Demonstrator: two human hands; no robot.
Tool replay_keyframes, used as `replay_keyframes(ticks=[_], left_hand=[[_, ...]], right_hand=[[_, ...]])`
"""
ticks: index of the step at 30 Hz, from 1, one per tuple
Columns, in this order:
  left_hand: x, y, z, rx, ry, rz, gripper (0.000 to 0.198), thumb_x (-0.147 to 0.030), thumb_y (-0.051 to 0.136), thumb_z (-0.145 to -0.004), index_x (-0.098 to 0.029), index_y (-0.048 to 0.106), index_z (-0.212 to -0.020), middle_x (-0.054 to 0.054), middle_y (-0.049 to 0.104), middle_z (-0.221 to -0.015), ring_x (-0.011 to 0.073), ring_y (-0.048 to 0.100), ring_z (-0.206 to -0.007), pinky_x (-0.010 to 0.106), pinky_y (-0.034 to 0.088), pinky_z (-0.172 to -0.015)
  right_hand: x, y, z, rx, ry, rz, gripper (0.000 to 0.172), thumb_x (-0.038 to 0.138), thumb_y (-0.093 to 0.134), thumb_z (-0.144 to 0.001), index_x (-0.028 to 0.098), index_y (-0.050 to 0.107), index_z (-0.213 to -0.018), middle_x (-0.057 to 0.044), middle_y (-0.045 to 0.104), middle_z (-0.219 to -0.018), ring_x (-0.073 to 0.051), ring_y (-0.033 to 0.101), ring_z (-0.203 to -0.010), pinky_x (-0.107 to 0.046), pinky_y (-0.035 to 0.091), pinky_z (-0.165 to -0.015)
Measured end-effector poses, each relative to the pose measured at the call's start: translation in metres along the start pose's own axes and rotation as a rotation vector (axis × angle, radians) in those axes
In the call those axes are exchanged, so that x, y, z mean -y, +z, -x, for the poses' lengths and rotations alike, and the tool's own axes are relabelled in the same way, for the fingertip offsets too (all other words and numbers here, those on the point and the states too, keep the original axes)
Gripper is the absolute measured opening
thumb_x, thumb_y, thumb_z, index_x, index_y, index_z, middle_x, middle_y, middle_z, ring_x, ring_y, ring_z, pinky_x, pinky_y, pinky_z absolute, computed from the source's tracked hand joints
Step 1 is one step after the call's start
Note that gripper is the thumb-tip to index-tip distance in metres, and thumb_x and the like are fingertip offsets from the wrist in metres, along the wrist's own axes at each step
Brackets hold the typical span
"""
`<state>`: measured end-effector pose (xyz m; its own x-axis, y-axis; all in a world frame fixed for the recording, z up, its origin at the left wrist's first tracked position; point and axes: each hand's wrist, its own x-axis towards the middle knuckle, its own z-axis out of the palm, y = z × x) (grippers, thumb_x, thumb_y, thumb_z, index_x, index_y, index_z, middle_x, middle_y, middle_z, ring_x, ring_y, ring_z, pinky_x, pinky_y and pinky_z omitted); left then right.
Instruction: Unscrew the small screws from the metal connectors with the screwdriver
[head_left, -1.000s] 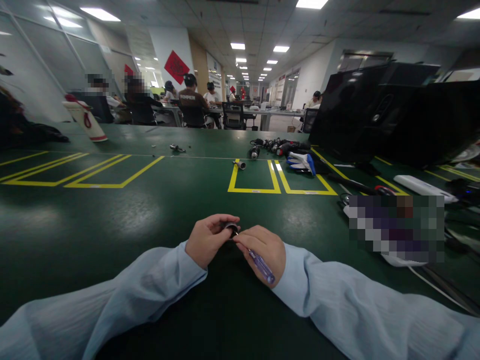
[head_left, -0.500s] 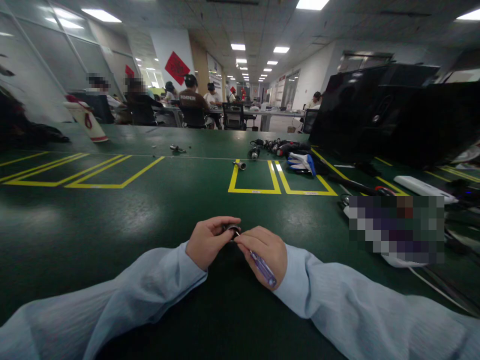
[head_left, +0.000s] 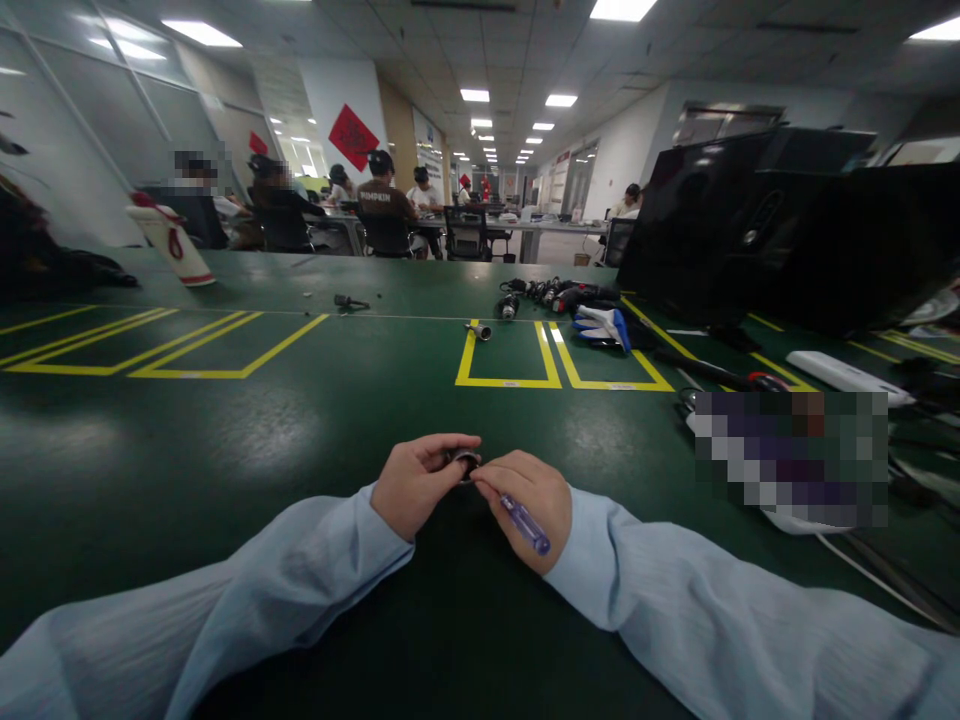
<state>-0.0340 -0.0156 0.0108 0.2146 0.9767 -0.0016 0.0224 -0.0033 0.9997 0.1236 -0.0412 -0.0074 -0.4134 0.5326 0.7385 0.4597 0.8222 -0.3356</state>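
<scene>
Purple translucent screwdriver (head_left: 526,526), small dark round part (head_left: 466,457), pale-edged

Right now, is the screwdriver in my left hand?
No, the screwdriver is in your right hand; your left hand holds a round part.

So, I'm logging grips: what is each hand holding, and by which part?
The left hand pinches a small round metal part by its edge. The right hand holds a screwdriver toward its front end, ahead of the visible purple handle.
</scene>
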Motion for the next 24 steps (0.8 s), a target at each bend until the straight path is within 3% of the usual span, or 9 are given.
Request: replay_keyframes(ticks=[24], left_hand=[[-0.0038, 0.001, 0.0027, -0.027, -0.028, 0.02, 0.03, -0.009, 0.061, -0.058, -0.008, 0.065, -0.088, 0.007, 0.07, -0.08, 0.0191, 0.065, -0.08, 0.029, 0.053, -0.074]], right_hand=[[0.0018, -0.0026, 0.0037, -0.007, 0.009, -0.128, 0.016, 0.01, 0.048, -0.08, 0.014, 0.058, -0.092, -0.006, 0.064, -0.082, -0.014, 0.056, -0.073, -0.028, 0.047, -0.068]])
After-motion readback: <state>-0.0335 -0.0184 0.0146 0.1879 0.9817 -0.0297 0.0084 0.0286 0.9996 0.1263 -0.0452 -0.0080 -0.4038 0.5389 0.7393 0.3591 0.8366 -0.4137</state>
